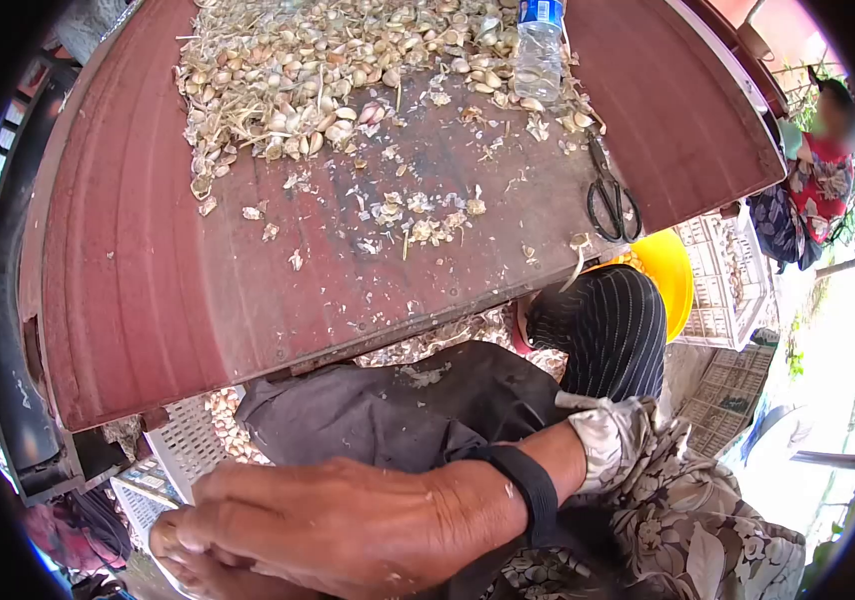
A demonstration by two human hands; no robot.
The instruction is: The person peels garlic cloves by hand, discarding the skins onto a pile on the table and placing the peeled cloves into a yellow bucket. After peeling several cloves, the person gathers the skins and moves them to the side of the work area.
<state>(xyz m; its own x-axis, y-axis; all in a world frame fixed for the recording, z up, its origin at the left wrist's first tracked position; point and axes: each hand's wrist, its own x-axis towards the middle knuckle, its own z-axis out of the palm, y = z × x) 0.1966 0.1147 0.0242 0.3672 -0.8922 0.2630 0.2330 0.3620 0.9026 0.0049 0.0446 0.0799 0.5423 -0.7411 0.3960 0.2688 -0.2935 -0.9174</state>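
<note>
Curling downward at lower left of view, the right hand (328, 525) shows its back to the camera. Fingers bent; grip contents hidden, so cannot tell whether anything is held. A black wristband (528, 490) encircles the wrist; above it, a patterned sleeve (608, 440) is bunched on the forearm.

Just beyond the hand: dark cloth (378, 405) draped across the lap, pale flakes on its surface. Beside it, a knee in black pinstriped trousers (613, 330). Left of the cloth, below the worktop edge, a perforated crate (183, 440) contains garlic cloves.

Worktop (138, 250): reddish-brown, worn and greyer in the middle. Garlic cloves (298, 90) are heaped on its far side, mixed with dry stalks and skins. Loose papery skins (418, 215) are scattered nearer the person. Black-handled scissors (613, 205) lie near the right part of the front edge, handles toward the person.

Clear plastic bottle (538, 60) at the heap's right side; label blue and white, lettering too small to read.

Outward to the right: yellow basin (673, 280), then a white crate (723, 270). Farther off, another person (823, 185) in red patterned clothing.
</note>
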